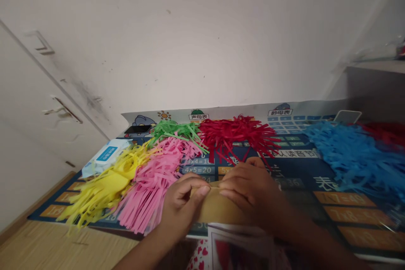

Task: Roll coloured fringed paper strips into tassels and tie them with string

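My left hand [185, 198] pinches the upper edge of a tan, rounded piece [221, 209] between thumb and fingers. Close beside it, my right hand [245, 183] grips the same edge, its fingertips almost meeting the left ones. The tan piece hangs over the near edge of the table, above a white printed sheet [240, 247]. Pink fringed strips [152, 190] lie just left of my left hand, and red fringed strips [237, 133] lie beyond my right hand. My palms hide part of the tan piece.
Yellow strips [107, 183], green strips [175, 128] and blue strips [357, 156] lie on the printed table mat [297, 183]. A wipes pack [106, 156] and a dark phone [138, 129] are at the left. Behind stands a white wall [205, 42]; a door handle [61, 112] is at far left.
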